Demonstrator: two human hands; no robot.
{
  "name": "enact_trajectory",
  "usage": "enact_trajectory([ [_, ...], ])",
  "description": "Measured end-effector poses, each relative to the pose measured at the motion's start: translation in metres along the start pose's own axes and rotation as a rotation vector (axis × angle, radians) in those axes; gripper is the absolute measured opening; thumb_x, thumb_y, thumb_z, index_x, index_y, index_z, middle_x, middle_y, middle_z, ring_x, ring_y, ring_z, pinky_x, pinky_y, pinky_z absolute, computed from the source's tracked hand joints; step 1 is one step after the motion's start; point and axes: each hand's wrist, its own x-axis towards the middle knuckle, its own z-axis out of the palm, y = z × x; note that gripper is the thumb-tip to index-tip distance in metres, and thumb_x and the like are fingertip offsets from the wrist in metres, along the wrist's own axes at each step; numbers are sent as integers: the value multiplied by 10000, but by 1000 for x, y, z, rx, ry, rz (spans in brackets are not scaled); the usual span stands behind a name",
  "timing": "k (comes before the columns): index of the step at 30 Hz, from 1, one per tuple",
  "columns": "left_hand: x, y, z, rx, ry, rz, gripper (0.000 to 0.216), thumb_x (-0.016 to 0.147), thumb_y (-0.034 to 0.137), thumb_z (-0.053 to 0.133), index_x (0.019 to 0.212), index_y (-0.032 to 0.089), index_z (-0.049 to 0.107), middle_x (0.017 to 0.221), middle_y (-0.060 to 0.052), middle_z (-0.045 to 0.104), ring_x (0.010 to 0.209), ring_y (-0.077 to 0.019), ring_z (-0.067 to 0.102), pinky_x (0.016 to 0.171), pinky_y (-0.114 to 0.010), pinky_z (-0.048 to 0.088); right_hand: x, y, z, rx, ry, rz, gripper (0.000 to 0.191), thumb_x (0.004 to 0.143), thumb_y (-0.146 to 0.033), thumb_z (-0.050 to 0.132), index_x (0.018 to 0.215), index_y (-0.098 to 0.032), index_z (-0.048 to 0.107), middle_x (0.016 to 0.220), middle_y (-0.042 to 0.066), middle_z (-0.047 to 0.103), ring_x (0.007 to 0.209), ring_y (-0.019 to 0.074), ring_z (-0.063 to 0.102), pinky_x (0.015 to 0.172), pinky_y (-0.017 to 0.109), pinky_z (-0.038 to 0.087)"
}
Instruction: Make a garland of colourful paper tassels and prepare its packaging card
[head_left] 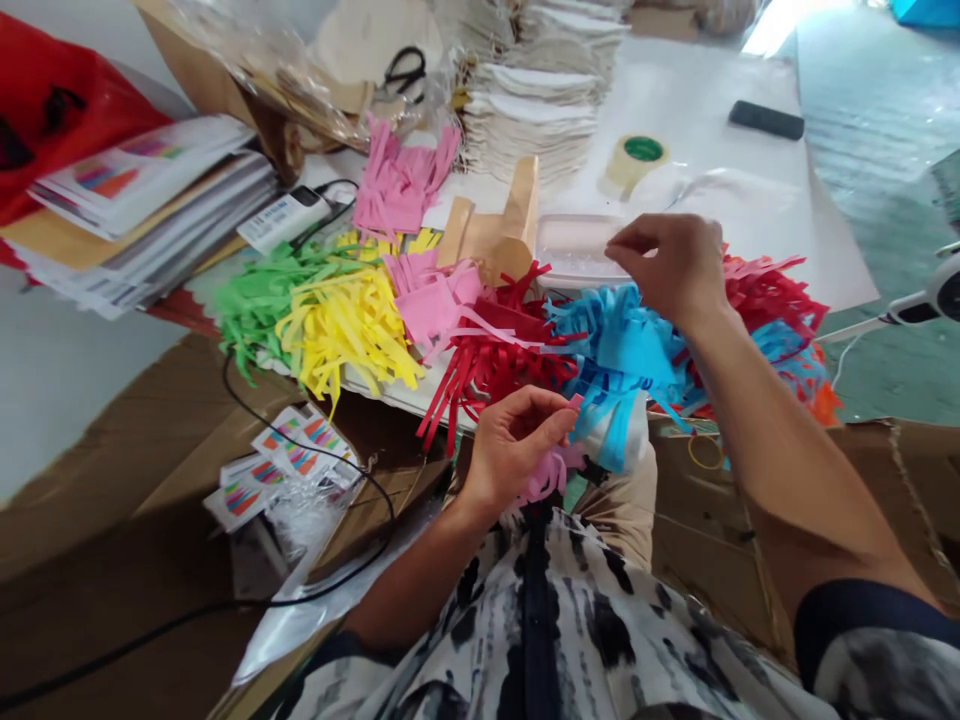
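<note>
Pink fringe, prob. unfinished, hung just off surface's near edge, L hand pinching its end; R hand's fingertips met, contents unclear. Cut fringes, diff. colors, lined that edge.

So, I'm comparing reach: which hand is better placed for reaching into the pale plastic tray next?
Probably the right hand: its fingertips are near the tray; the left hand, lower, pinches a narrow pink strip.
</note>
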Motion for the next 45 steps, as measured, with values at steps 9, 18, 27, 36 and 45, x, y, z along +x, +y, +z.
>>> enact_trajectory([
  [9,-23,2,12,226,-17,183,186,918,379,804,914,196,770,836,-13,751,705,-119,666,690,-237,552,-188,-45,-29,751,26,213,98,887,-376,839,930,-289,825,910,20,827,792,209,782,734,356,652],
  [18,-41,6,24,330,-61,279,140,947,337,769,912,201,772,889,-39,779,801,-159,714,774,-283,568,-224,-49,-35,762,91,187,53,899,-316,837,944,-344,834,937,-1,821,840,215,759,765,373,593],
  [27,-49,4,21,388,-107,349,122,961,311,754,930,193,764,878,-34,768,796,-149,702,758,-273,541,-236,-56,-36,764,124,143,100,897,-275,834,976,-335,820,944,-3,810,854,203,756,779,358,589],
  [36,-50,0,24,227,-61,214,272,890,387,843,1077,223,734,872,0,776,771,-134,735,720,-241,578,-237,-51,-32,746,46,165,62,923,-321,801,985,-313,803,999,13,788,940,204,736,856,363,586],
  [45,-46,-7,18,245,-96,256,340,817,385,912,1002,205,690,878,0,767,815,-141,770,780,-233,601,-240,-41,-32,949,-113,281,217,873,-376,850,1065,-299,786,947,10,778,872,186,743,776,312,611],
])
